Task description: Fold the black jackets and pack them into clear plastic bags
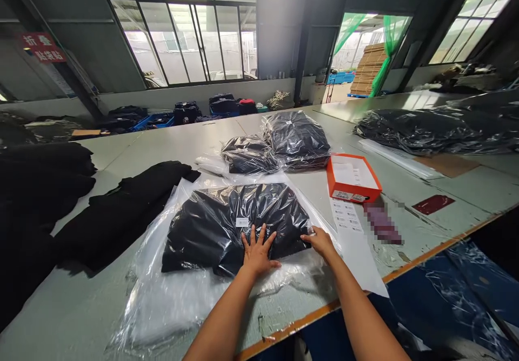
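A dark folded garment inside a clear plastic bag (227,220) lies on the table in front of me, with a small white label on top. My left hand (257,253) lies flat on the bag's near edge with fingers spread. At the bag's near right corner, my right hand (320,241) rests with its fingers curled on the plastic. Under the bag lies a stack of empty clear bags (162,301).
Two piles of bagged dark garments (279,145) sit farther back. An orange box (352,180) with labels and a sheet of stickers (348,223) lie to the right. Loose black garments (117,209) are on the left. The table's edge (405,266) runs near my arms.
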